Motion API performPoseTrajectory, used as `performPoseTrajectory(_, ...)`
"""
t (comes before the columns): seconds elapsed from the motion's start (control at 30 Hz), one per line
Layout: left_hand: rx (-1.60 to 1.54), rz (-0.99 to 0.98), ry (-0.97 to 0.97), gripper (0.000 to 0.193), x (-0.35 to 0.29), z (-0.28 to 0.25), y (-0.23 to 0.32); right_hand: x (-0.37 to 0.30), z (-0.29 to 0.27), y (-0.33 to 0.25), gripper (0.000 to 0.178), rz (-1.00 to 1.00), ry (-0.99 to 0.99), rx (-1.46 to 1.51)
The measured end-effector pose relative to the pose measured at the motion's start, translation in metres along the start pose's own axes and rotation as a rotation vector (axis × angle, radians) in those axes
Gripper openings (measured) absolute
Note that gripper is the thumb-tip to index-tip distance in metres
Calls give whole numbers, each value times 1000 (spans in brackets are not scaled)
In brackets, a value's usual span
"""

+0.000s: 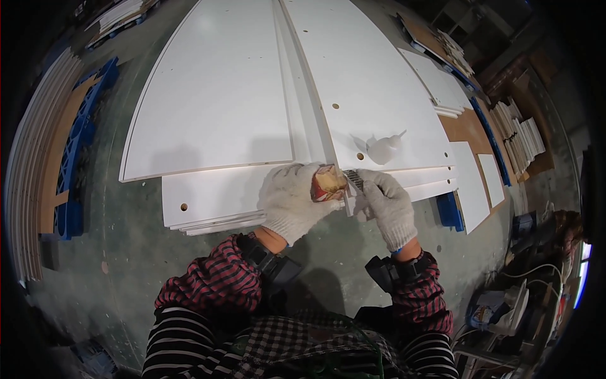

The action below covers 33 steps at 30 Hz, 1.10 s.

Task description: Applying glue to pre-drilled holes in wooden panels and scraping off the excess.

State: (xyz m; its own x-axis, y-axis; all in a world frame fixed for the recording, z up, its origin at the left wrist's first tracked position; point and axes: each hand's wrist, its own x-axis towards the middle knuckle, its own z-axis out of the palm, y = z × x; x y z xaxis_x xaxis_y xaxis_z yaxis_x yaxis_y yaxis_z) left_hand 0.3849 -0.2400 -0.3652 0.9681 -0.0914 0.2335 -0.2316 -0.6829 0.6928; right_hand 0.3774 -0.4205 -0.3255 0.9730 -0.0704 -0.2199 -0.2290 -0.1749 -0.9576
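The step in hand seems to be close work at the near end of the strip, a long white board that stands on edge between the left panel and the right panel. The left hand, gloved, has its fingers wrapped around a red-and-tan packet, held just beside the strip's left face; what the packet contains cannot be told. The right hand, also gloved, is on the other side of the strip, its fingers apparently pinching a small grey ridged piece near that face. Whether the piece is a tool or a bunch of fasteners is too small to tell.

A white bottle with a narrow nozzle lies on the right panel near a hole, ahead of the right hand and touched by neither hand. More boards lie stacked under the left panel.

As a judgement, the next move calls for the strip to be kept upright and steady, with the packet held clear of its end while the right fingers place or work the grey piece precisely, without knocking the strip sideways
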Motion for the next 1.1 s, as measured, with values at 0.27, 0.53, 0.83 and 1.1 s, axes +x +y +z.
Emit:
performPoseTrajectory(0.27,15,-10,-17,60,0,-4,1,0,-2,2,24,-26,-22,22)
performPoseTrajectory(0.53,-10,-23,-31,60,1,-3,0,6,-3,1,27,-5,-7,3)
performPoseTrajectory(0.83,23,-24,-36,62,1,-3,0,10,-2,2,23,19,-16,-70)
performPoseTrajectory(1.1,43,-13,-36,63,0,-4,1,9,-6,5,23,15,-16,62)
